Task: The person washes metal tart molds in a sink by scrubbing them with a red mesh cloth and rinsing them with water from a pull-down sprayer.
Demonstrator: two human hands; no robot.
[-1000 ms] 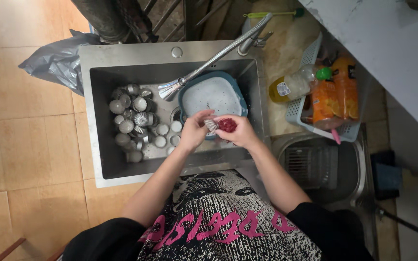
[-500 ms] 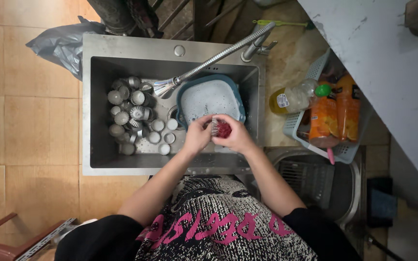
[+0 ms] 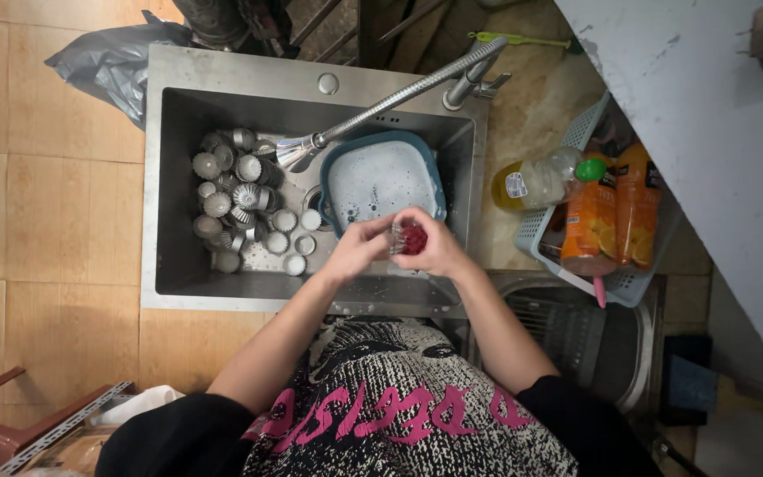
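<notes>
Pressing together over the sink's near edge: left hand curling its fingers around a small fluted metal mould, right hand closing on a red scrubber against it. Sitting just beyond, a blue basin of suds. Lying heaped at the sink's left side, more moulds. Reaching in from the far right corner, a tap.
</notes>
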